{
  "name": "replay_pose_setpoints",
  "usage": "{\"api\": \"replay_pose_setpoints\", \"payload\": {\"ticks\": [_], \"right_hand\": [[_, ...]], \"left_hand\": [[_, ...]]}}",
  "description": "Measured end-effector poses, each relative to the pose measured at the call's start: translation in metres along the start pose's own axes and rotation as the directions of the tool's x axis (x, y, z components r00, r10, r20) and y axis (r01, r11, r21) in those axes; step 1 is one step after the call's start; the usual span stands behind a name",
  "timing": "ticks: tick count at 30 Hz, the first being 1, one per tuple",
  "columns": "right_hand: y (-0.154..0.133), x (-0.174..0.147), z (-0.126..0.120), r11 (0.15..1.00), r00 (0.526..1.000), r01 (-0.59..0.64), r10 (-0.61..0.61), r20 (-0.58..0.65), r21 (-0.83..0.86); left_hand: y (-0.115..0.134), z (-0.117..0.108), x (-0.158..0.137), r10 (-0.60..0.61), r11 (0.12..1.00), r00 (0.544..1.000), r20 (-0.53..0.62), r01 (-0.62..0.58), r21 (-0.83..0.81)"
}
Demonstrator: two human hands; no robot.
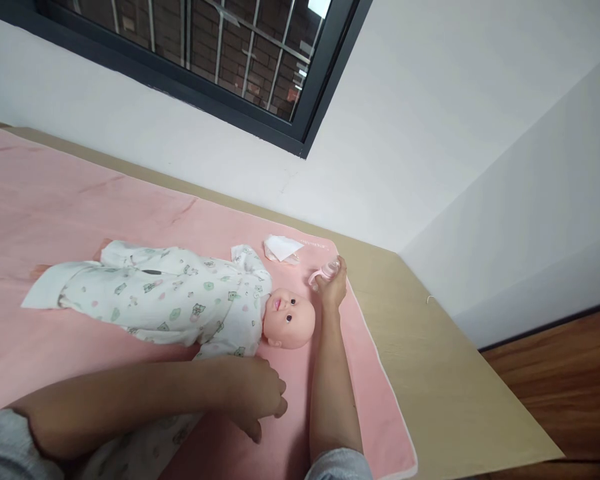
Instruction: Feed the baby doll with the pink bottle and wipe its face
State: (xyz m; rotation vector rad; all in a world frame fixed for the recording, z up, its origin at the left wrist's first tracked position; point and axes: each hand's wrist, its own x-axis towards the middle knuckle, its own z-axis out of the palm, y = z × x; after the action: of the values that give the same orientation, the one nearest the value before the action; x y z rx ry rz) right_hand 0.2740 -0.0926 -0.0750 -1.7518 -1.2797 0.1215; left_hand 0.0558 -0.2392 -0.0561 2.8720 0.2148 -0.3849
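Note:
A baby doll [289,320] in a white printed outfit [175,293] lies on its back on a pink mat [130,207], head towards the right. Just beyond its head, my right hand [334,288] is closed around a small clear baby bottle [327,270] with pink parts, which looks tilted. My left hand [256,392] hovers near the doll's shoulder on the near side; its fingers are loosely bent and apart, with nothing seen in them. Part of the doll's near arm and sleeve is hidden behind my left forearm.
A crumpled clear packet with a white piece [283,248] lies on the mat beyond the doll's head. Under the mat is a pale wooden board [405,320], its edge at the right. A white wall [360,167] and a dark-framed barred window [300,137] stand behind.

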Motion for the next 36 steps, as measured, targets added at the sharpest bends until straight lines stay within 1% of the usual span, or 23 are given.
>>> {"api": "replay_pose_setpoints", "payload": {"ticks": [8, 16, 20, 22, 24, 27, 29, 32, 36], "right_hand": [[0.001, -0.001, 0.000, 1.000, 1.000, 0.008, -0.008, 0.000, -0.023], [0.004, -0.001, 0.000, 0.999, 1.000, 0.011, -0.010, 0.028, -0.044], [0.013, -0.002, 0.004, 0.998, 0.999, 0.009, -0.007, 0.037, -0.054], [0.021, -0.004, 0.009, 1.000, 0.999, 0.003, -0.003, 0.038, 0.001], [0.030, -0.004, 0.014, 0.988, 0.999, 0.018, -0.026, 0.047, 0.153], [0.039, -0.005, 0.020, 0.906, 0.993, 0.050, -0.090, 0.077, 0.420], [0.041, -0.004, 0.021, 0.854, 0.992, 0.035, -0.093, 0.087, 0.520], [0.042, -0.004, 0.019, 0.819, 0.998, -0.001, -0.039, 0.058, 0.573], [0.044, -0.003, 0.017, 0.843, 0.999, -0.013, 0.033, -0.028, 0.537]], "left_hand": [[0.000, 0.000, 0.000, -0.009, 1.000, 1.000, 0.020, 0.009, -0.003], [-0.004, 0.008, 0.001, 0.012, 1.000, 0.999, -0.047, -0.014, -0.025], [-0.005, 0.010, 0.001, 0.032, 0.999, 0.995, -0.090, -0.034, -0.022], [-0.005, 0.009, 0.001, 0.027, 1.000, 0.996, -0.087, -0.028, -0.014], [-0.003, 0.007, 0.000, 0.018, 1.000, 0.998, -0.059, -0.018, -0.007], [-0.002, 0.004, 0.000, 0.009, 1.000, 1.000, -0.013, -0.009, -0.002], [-0.002, 0.004, 0.001, 0.007, 1.000, 1.000, -0.002, -0.007, 0.004], [-0.003, 0.006, 0.001, 0.011, 1.000, 1.000, -0.017, -0.011, 0.008], [-0.003, 0.006, 0.000, 0.018, 1.000, 1.000, -0.025, -0.018, 0.011]]}}
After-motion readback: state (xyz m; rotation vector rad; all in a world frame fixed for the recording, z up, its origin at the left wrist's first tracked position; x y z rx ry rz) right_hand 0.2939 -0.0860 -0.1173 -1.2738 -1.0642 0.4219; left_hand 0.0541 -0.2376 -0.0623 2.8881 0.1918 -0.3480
